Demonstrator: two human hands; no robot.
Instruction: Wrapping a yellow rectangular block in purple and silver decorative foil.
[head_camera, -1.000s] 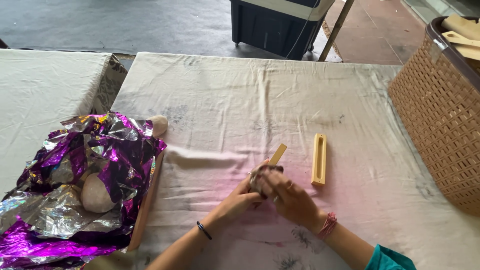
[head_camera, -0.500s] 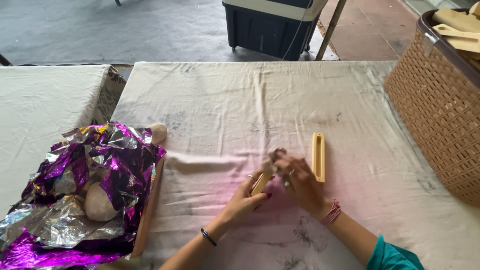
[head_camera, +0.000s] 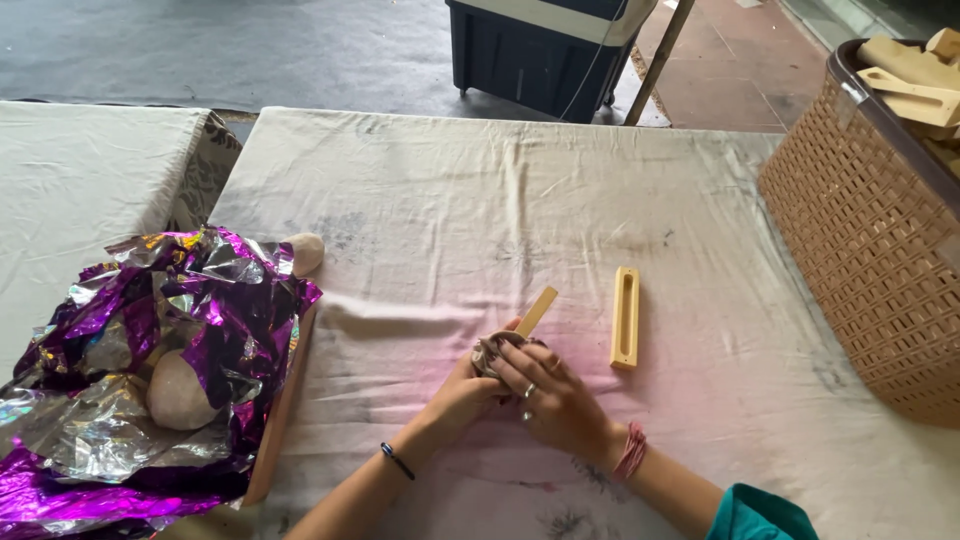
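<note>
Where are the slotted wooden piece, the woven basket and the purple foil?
slotted wooden piece (head_camera: 625, 318), head view, on its long slot.
woven basket (head_camera: 860, 250), head view, on its latticed side wall.
purple foil (head_camera: 215, 340), head view, on a crumpled purple fold.

I have a single head-worn view, looking steeply down and forward across the cloth-covered tabletop, near my hands, basket at right edge.

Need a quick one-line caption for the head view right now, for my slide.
Both hands, left hand and right hand, press a grey-brown lump around a flat wooden stick beside a slotted wooden mould.
</note>
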